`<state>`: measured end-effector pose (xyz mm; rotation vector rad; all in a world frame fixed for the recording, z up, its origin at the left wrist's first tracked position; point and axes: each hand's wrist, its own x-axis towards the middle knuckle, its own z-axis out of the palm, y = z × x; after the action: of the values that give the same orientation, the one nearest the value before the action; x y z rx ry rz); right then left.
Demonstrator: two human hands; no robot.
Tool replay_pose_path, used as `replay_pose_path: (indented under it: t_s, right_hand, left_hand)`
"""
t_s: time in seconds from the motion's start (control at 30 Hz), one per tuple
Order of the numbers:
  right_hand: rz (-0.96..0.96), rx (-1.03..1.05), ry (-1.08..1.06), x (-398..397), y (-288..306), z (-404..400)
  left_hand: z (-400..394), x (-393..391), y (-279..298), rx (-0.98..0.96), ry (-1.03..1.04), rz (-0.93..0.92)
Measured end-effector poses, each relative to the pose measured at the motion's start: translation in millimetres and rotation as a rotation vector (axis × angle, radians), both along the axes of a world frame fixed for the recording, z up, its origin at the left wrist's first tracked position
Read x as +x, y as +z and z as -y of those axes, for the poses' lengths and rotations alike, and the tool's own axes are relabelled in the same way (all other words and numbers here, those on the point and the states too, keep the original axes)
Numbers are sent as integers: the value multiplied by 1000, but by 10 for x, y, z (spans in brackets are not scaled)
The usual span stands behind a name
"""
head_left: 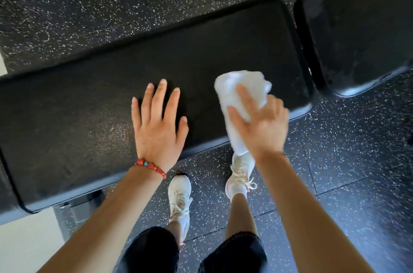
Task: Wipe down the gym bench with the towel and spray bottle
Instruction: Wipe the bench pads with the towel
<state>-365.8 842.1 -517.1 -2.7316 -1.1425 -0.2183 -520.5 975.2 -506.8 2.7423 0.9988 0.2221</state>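
1. The wiping step was on: the right hand point(260, 124) pressed a bunched white cloth towel point(240, 102) onto the long black padded gym bench point(111, 98), near its right end and front edge, fingers laid over the cloth and thumb seemingly tucked around it.
2. The left hand point(159, 120) lay flat on the pad, fingers straight and spread, holding nothing.
3. No spray bottle was in view.
4. Next, by my read: sweep the towel leftward over the unwiped pad, moving the bracing hand clear.
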Motion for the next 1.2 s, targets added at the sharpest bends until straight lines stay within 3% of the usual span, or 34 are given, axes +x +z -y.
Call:
replay_pose_path:
  t_s: [0.13, 0.2, 0.43, 0.57, 0.7, 0.97, 1.1, 1.2]
  right_hand:
    - [-96, 84, -401, 505, 33, 318]
    - [-156, 103, -465, 577, 41, 349]
    - [-195, 55, -370, 858, 124, 25]
    - [-361, -27, -325, 1345, 159, -436]
    - [-416, -32, -268, 1408, 162, -368]
    - [-281, -17, -127, 1089, 170, 552]
    - [-109, 63, 15, 1370, 267, 705]
    - [13, 115, -3, 1727, 279, 756]
  left_hand:
    - [105, 347, 37, -22, -68, 11]
    - [156, 531, 9, -29, -85, -10]
    - [230, 725, -83, -15, -64, -86]
    - [248, 739, -89, 7, -59, -83]
    - [287, 793, -66, 12, -13, -76]
    - [480, 1394, 109, -43, 0, -21]
    - [573, 1726, 163, -67, -18, -10]
    - [618, 1928, 168, -73, -22, -18]
